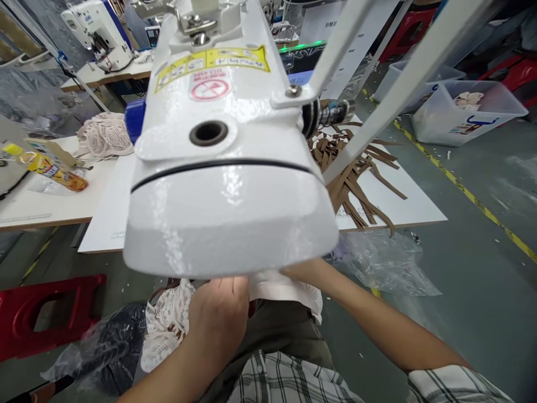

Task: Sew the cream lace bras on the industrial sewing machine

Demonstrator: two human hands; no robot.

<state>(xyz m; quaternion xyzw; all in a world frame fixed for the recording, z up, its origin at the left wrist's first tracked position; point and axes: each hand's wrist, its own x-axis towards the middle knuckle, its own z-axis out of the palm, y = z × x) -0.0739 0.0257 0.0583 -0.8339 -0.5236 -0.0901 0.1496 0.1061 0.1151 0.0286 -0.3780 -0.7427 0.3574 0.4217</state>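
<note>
Left hand (220, 313): is sitting at the lower front edge of the sewing machine head (230, 218), knuckles up, fingertips hiding under it; can't tell if it's grasping.
Right hand (297, 271): is mostly hiding behind the head, only the wrist end showing; can't tell its grip.
Pale cloth (281, 289): is hanging between both hands over the dark trousers (277, 330), upper part hidden by the head.
White lace (165, 324): is lying just left of the left hand; can't tell if it's joining the pale cloth.
Brown strips (356, 173): are lying in a loose pile on the white tabletop (415, 201), right of the head.
Side table (25, 204): is carrying a yellow-capped bottle (52, 169) and a bundle of pale lace (104, 134).
Red stool (86, 313): is standing on the floor, far left.
Plastic bag (390, 266): is lying below the tabletop's right part.
</note>
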